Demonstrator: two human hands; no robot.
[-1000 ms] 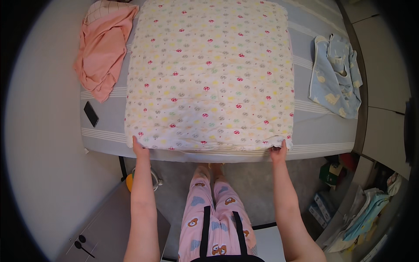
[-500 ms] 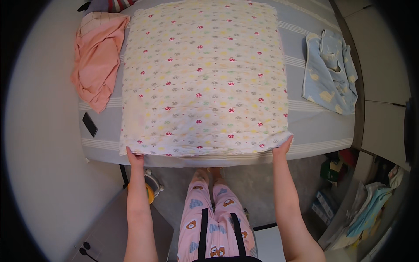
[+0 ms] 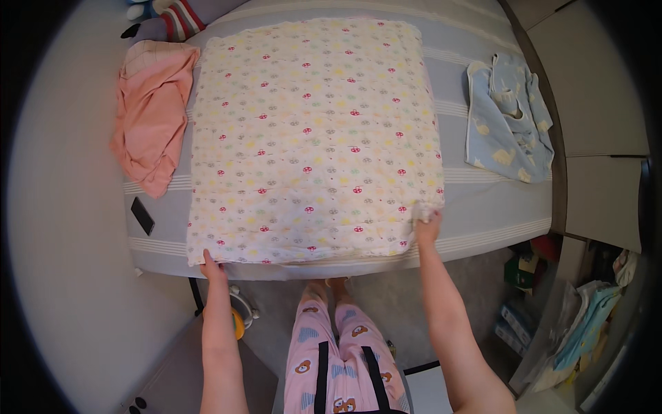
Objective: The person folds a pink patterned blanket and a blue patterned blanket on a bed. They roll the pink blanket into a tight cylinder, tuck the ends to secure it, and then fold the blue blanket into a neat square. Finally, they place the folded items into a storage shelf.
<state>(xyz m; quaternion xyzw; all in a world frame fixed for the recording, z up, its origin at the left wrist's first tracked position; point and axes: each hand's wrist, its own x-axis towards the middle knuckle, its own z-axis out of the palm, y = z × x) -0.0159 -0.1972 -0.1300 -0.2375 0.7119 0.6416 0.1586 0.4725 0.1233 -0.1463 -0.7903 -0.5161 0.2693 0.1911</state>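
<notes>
A white quilt (image 3: pixel 314 148) printed with small red, grey and yellow mushrooms lies spread flat on the bed. My left hand (image 3: pixel 214 267) pinches its near left corner at the bed's front edge, the thumb on top. At the near right corner, my right hand (image 3: pixel 429 226) is closed on the quilt, and a bit of its edge is bunched up and turned over there. The undersides of both grips are hidden.
Left of the quilt lie a crumpled pink cloth (image 3: pixel 155 114) and a black phone (image 3: pixel 143 216). A blue patterned cloth (image 3: pixel 507 127) rests at the right. The bed (image 3: pixel 483 200) has grey-blue striped bedding; a stuffed toy (image 3: pixel 172 22) sits far left. Shelves hold folded cloths (image 3: pixel 586 324).
My right hand has moved inward to the left, lifting and turning the quilt's corner. My left hand still holds its corner. The whole view has shifted slightly.
</notes>
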